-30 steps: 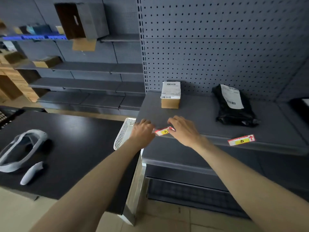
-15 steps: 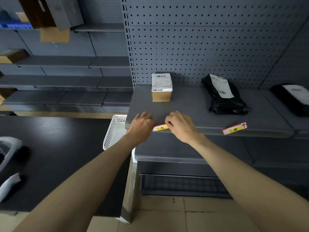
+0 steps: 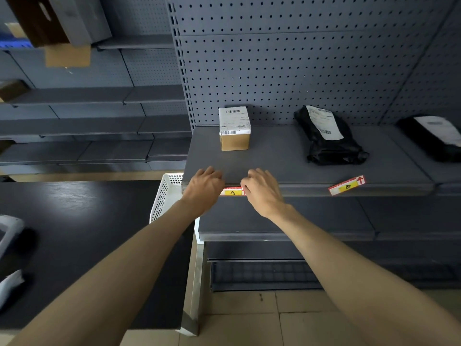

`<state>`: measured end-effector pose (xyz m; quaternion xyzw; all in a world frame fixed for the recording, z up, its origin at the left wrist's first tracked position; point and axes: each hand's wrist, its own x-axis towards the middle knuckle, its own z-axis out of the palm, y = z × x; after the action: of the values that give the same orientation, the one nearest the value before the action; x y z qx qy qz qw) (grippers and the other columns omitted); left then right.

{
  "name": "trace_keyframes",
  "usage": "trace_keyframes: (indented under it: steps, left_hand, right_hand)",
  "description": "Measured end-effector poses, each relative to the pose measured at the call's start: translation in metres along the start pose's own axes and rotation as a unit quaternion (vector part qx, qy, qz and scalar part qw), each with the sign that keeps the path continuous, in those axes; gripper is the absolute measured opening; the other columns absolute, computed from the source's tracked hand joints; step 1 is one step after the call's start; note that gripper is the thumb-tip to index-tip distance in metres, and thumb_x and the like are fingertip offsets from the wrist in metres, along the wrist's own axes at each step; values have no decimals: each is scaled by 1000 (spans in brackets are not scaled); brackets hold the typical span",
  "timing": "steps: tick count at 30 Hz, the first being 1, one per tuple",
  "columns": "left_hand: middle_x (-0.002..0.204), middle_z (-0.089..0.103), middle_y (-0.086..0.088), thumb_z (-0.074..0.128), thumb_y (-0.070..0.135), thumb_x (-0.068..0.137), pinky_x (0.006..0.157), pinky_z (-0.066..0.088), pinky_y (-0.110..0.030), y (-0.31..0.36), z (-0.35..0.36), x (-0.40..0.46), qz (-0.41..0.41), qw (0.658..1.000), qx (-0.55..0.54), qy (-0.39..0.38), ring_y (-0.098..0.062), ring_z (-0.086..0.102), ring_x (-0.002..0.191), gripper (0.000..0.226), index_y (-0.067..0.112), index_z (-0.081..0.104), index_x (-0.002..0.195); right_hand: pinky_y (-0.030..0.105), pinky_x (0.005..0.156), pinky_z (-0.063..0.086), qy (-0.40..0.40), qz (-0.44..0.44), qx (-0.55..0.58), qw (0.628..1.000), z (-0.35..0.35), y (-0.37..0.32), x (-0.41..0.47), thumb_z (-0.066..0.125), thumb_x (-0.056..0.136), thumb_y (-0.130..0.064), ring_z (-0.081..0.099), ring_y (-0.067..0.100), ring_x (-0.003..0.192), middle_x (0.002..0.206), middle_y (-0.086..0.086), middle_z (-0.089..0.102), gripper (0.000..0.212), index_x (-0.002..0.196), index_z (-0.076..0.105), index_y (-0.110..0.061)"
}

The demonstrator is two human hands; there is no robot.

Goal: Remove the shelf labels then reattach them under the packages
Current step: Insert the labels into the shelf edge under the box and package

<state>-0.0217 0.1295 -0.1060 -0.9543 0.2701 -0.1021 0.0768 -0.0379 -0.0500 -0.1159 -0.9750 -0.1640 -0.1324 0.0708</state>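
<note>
A red, white and yellow label marked A (image 3: 232, 192) lies flat along the front edge of the grey shelf (image 3: 287, 156), below the small cardboard box (image 3: 234, 128). My left hand (image 3: 203, 189) covers its left end and my right hand (image 3: 260, 189) covers its right end, fingers curled on the shelf edge. A second label marked B (image 3: 347, 186) sits tilted on the same edge, below the black mailer bag (image 3: 326, 137). Another black bag (image 3: 434, 136) lies at the far right.
A white perforated basket (image 3: 163, 196) stands between the shelf and a black table (image 3: 74, 236) on the left. Pegboard backs the shelf. More grey shelves with cardboard boxes (image 3: 50, 18) run along the left wall. A lower shelf (image 3: 287, 228) sits beneath.
The view has shifted right and closer to the shelf. Label A went from tilted to level along the edge, with both hands staying on its ends.
</note>
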Motion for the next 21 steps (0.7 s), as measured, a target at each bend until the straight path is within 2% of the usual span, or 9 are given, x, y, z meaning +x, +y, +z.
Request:
trace_keyframes:
  steps: [5,9,17,21]
  left_hand:
    - [106,63,-4,49,15,96,87,43,-32,7,-5,5,-14,999,-42,19,-22,53,101,20,13,68,102]
    - [108,63,-4,50,24,95,89,44,-34,29,-21,18,-6,994,-97,49,-22,54,105,22,16,66,108]
    - [106,64,-5,47,28,97,92,46,-36,124,-42,72,24,987,-134,86,-23,53,105,24,14,66,103]
    - [110,64,-5,50,30,95,91,45,-36,180,-44,100,14,987,-141,74,-24,53,109,24,15,67,104]
  right_hand:
    - [35,84,47,5,-9,8,1000,-10,8,-6,57,94,-14,60,24,90,97,8,68,15,98,71,-8]
    - [35,83,47,18,12,2,1000,-29,43,-21,57,93,-18,61,24,90,98,7,68,15,100,67,-9]
    - [39,86,48,-3,70,-48,996,-76,151,-67,56,94,-24,58,26,99,106,8,60,22,107,65,-9]
    - [37,82,49,-17,76,-53,996,-90,205,-93,57,94,-26,58,25,97,107,7,59,21,107,65,-11]
